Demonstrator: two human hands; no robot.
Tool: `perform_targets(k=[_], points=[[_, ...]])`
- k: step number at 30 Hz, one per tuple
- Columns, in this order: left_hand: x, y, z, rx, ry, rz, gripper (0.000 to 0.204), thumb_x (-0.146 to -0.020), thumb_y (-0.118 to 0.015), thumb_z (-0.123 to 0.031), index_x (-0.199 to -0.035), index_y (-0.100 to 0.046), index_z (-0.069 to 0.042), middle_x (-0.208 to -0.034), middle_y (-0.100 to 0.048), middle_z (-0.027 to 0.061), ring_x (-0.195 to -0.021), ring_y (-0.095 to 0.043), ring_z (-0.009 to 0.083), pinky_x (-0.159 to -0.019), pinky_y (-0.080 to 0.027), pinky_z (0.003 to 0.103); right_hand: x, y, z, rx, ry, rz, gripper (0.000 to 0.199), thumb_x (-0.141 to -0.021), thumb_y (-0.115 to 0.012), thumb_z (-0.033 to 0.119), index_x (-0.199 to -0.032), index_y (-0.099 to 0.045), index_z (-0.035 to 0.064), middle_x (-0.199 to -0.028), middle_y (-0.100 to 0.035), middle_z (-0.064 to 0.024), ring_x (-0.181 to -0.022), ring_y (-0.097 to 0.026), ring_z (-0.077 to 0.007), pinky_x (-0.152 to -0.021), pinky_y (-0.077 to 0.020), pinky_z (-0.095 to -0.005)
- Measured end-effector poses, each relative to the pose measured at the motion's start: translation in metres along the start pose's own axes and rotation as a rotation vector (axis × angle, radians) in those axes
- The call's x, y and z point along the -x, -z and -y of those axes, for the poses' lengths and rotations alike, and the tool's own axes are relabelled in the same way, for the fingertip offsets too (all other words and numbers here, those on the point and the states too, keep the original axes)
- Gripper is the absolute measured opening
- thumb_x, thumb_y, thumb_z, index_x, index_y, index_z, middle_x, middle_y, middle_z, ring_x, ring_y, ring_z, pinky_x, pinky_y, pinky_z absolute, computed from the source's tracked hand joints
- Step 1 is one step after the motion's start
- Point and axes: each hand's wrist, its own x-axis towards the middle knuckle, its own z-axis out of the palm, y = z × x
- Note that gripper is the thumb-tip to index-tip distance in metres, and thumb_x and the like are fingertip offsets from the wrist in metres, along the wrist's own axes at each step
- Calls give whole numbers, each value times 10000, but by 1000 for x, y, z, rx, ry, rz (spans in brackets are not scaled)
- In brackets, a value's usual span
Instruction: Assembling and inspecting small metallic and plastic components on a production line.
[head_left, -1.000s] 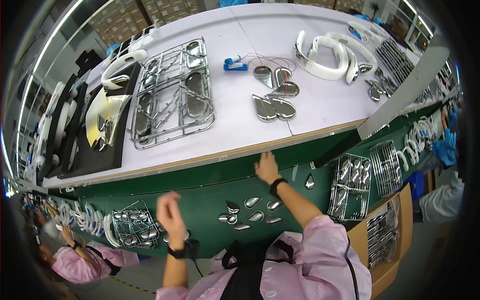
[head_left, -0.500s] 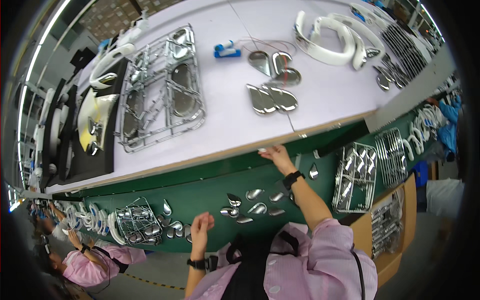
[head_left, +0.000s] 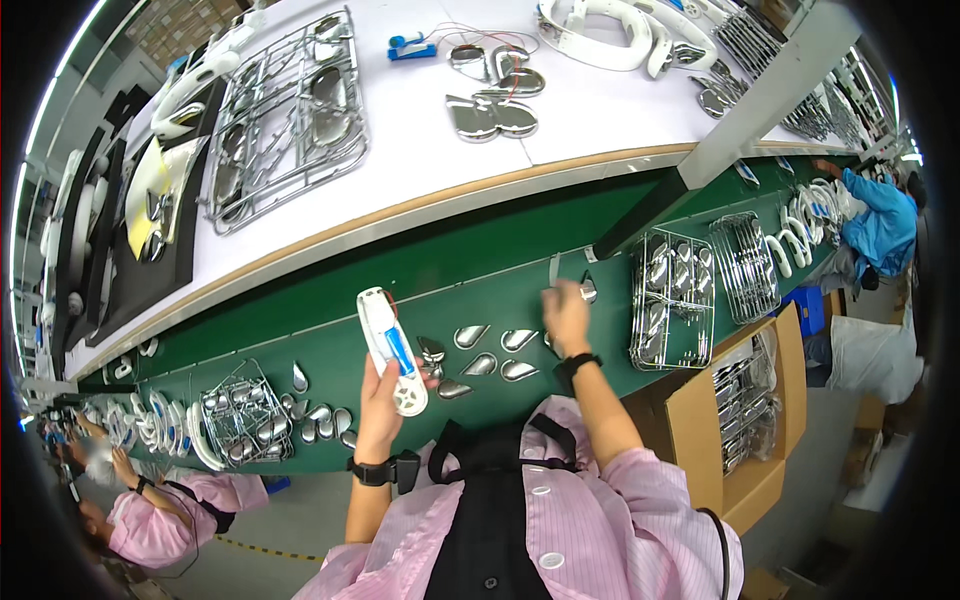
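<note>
A long white plastic housing (head_left: 375,315) with a blue cylinder and a short red wire in it stands nearly upright in my left hand (head_left: 378,412), whose fingers are closed round its lower part. My right hand (head_left: 568,318) is over the green bench near its back. Motion smears its fingers, so whether it holds anything is hidden. Just beside it lies a shiny teardrop-shaped cover (head_left: 588,290). Between my hands several more chrome teardrop covers (head_left: 480,364) are spread on the green bench (head_left: 480,412), and some sit partly behind the white housing.
Above the bench runs a white shelf (head_left: 420,130) with chrome covers (head_left: 490,117) and a metal-coloured frame of parts (head_left: 290,120). A grey post (head_left: 740,120) rises at right. Racks of chrome parts (head_left: 672,300) and an open carton (head_left: 700,440) are on the right. Co-workers (head_left: 165,510) sit at both sides.
My left hand, without the housing before, now holds it. My right hand has come down from the shelf edge to the bench. The whole view has shifted, with the shelf higher in it.
</note>
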Motion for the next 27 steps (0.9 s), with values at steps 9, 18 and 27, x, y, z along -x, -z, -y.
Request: perform_targets(k=[9,18,27], points=[[54,22,-21,-99,-151,-171,325,-975,-460,-147,-1273,-367,-57,-981,-608,132,-785,-645,201,-652,-572,346,-10,-13,-87,419,-426,-38,559,-799,-696,286,-1233,-471,15,-1163,-484,-183,-1098,-486,-379,-913,-461,-452],[49,8,-17,39,-155,-154,303,-1005,-403,-199,-1278,-357,-75,-973,-610,134,-786,-648,206,-661,-567,338,83,2,-51,159,266,426,574,-803,-655,153,-1340,-456,104,-1324,-456,-125,-1145,-474,-342,-913,-479,-432],[49,-18,-18,77,-153,-31,276,-1033,-327,-251,-1226,-370,-59,-966,-611,154,-774,-646,195,-648,-561,330,86,18,-54,390,-173,405,495,-820,-606,193,-1297,-488,126,-1276,-438,-213,-1160,-453,-373,-858,-494,-458]])
